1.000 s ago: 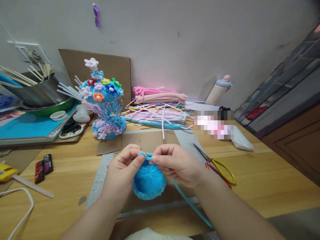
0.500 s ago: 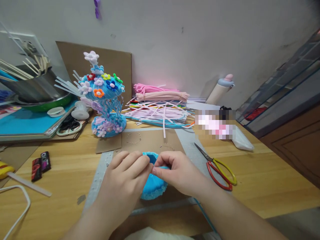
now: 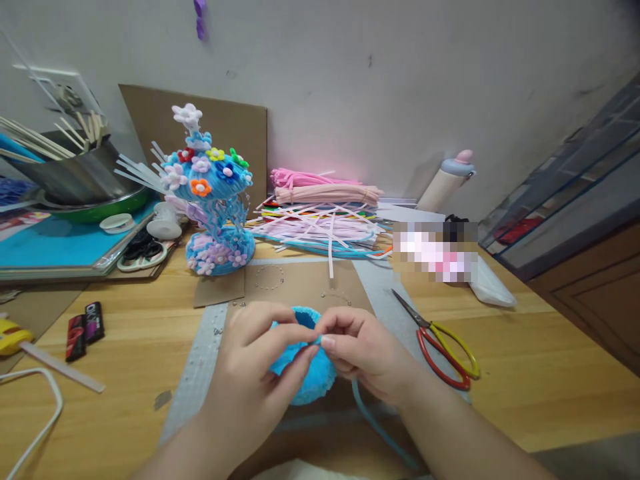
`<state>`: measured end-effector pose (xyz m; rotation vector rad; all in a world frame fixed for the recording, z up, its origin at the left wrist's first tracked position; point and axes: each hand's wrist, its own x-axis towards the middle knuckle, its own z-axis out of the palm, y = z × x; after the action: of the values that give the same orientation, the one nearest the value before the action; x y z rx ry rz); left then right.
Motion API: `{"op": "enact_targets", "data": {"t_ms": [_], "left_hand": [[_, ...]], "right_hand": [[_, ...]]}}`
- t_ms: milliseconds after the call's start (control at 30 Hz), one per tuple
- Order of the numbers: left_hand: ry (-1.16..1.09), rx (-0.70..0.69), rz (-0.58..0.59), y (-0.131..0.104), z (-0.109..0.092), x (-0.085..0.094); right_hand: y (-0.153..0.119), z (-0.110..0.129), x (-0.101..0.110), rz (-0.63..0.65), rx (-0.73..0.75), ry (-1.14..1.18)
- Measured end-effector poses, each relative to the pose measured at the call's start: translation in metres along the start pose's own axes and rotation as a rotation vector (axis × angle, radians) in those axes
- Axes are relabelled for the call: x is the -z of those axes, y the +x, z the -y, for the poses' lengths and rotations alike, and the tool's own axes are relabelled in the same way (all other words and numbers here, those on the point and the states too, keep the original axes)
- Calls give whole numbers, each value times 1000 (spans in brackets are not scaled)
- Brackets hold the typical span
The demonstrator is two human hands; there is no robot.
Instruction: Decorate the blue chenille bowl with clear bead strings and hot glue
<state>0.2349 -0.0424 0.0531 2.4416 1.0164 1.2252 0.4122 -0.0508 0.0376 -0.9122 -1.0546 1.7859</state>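
Note:
My left hand (image 3: 273, 363) and my right hand (image 3: 363, 350) meet in front of me, fingertips pinched together on a thin blue pipe cleaner (image 3: 373, 423). Its long tail hangs below my right hand toward the table's near edge. Under the fingers sits a fuzzy blue round piece (image 3: 307, 390) with a ruffled rim and a dark opening at its far side; my hands hide part of it. Beneath it lies a brown cardboard sheet (image 3: 350, 277) on a grey cutting mat (image 3: 193, 383).
A flowered blue pipe-cleaner ornament (image 3: 220, 250) stands behind my left hand. Bundled pipe cleaners (image 3: 325, 197) lie by the wall. Red-and-yellow-handled scissors (image 3: 447, 350) rest at right, a yellow glue gun (image 3: 15, 339) at far left. Small beaded loops (image 3: 270, 277) lie on the cardboard.
My left thumb and index finger have opened out into a visible pinch on the pipe cleaner. More of its tail now shows below my right hand. The view has shifted slightly.

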Motion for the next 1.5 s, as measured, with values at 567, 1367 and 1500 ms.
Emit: {"op": "enact_targets", "data": {"t_ms": [567,1367,1500], "left_hand": [[-960,631,-24,-10,4,-26],[322,-441,85,-1,4,7],[74,-180,88,1,4,7]], "right_hand": [[-7,-2,-8,87,-136,336],[-3,-14,-7,-176,-53,-167],[-8,-7,-4,-28,-97,110]]}}
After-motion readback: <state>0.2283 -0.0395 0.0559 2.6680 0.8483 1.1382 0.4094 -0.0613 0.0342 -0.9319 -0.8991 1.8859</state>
